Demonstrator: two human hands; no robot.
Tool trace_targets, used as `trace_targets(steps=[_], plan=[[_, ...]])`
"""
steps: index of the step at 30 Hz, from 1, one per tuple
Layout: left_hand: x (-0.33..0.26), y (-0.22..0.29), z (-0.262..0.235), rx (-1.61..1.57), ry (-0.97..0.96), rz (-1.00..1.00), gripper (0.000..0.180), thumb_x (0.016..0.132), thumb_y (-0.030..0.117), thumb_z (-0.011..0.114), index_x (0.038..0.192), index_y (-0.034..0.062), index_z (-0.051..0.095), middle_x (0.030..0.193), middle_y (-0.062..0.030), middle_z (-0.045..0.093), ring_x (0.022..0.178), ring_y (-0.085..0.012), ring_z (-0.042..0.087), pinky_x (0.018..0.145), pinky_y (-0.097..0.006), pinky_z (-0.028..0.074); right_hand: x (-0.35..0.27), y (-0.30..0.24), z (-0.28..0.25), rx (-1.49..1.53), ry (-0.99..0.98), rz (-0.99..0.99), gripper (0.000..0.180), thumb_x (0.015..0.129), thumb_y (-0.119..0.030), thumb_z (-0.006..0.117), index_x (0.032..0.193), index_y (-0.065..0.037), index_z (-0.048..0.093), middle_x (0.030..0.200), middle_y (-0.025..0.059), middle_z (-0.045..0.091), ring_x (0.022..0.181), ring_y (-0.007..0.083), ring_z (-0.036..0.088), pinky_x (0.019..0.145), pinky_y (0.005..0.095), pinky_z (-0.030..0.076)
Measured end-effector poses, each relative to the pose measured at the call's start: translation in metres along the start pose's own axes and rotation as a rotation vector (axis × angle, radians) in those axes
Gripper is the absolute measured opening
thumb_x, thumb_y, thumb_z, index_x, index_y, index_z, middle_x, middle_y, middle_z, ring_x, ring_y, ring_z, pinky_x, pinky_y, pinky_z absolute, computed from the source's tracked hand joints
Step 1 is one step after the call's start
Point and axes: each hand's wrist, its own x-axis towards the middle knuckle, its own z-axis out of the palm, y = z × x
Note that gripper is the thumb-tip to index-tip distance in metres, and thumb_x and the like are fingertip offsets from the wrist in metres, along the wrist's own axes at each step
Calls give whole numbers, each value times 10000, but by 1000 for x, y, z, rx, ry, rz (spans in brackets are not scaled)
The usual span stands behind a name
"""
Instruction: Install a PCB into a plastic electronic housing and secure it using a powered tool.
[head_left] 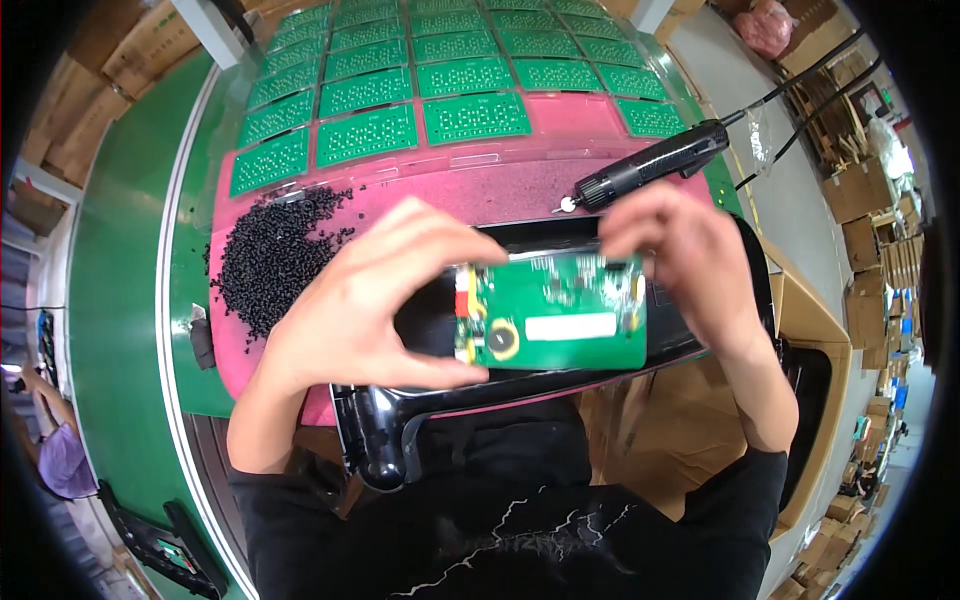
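In front of me, a green circuit board [570, 350] with a white label strip, a round black part and small connectors is held over a black plastic housing [690, 330]. My left hand [370, 300] grips the board's left end, fingers on the far edge and thumb on the near edge. My right hand [690, 250] is at the board's far right corner with bent fingers; motion blurs it, and I cannot tell whether it grips the board. The housing rests on a pink mat, with a rounded handle-like part [380, 440] at its near left.
A black electric screwdriver [655, 163] lies beyond my right hand. Small black screws [265, 265] are heaped on the mat at left. Farther back, a clear tray [570, 115] holds rows of green boards. A cardboard box [815, 350] stands at right. Another person [65, 455] is far left.
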Motion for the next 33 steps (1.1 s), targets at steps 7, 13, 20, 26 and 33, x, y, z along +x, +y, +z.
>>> trace_targets(steps=[7, 13, 20, 26, 33], plan=[[-3, 16, 17, -37, -244, 0, 598, 582, 293, 853, 1086, 41, 653, 1001, -62, 642, 902, -244, 604, 776, -348, 479, -48, 15, 6, -461, -208, 130, 173, 804, -82, 741, 880, 13, 619, 682, 66, 642, 573, 113, 595, 532, 243, 464], [-2, 11, 17, 34, -215, -75, 617, 556, 251, 844, 1108, 42, 666, 984, -54, 642, 861, -241, 613, 728, -350, 498, -43, 34, -10, -377, -179, -72, 246, 802, -111, 753, 985, 19, 653, 775, 106, 655, 659, 199, 639, 651, 294, 516], [-1, 9, 20, 91, -212, -273, 621, 537, 195, 847, 1103, 20, 662, 947, -77, 630, 825, -257, 622, 713, -353, 521, -21, 50, -19, -578, -183, -290, 636, 570, -237, 917, 1082, -7, 618, 1036, 113, 637, 917, 256, 618, 818, 324, 503], [1, 8, 25, 105, -185, -367, 583, 553, 207, 841, 1062, 10, 634, 949, -98, 616, 874, -297, 626, 731, -370, 523, -14, 63, -22, -628, -81, -364, 519, 574, -101, 870, 1036, -6, 655, 1093, 114, 633, 1019, 300, 583, 901, 386, 475], [3, 11, 31, 259, -235, -390, 632, 551, 258, 847, 1087, 27, 606, 1033, -100, 587, 921, -297, 615, 750, -383, 529, -15, 71, -19, -662, -75, -340, 552, 583, -96, 866, 1078, -9, 638, 1109, 113, 607, 1023, 304, 567, 897, 382, 471]])
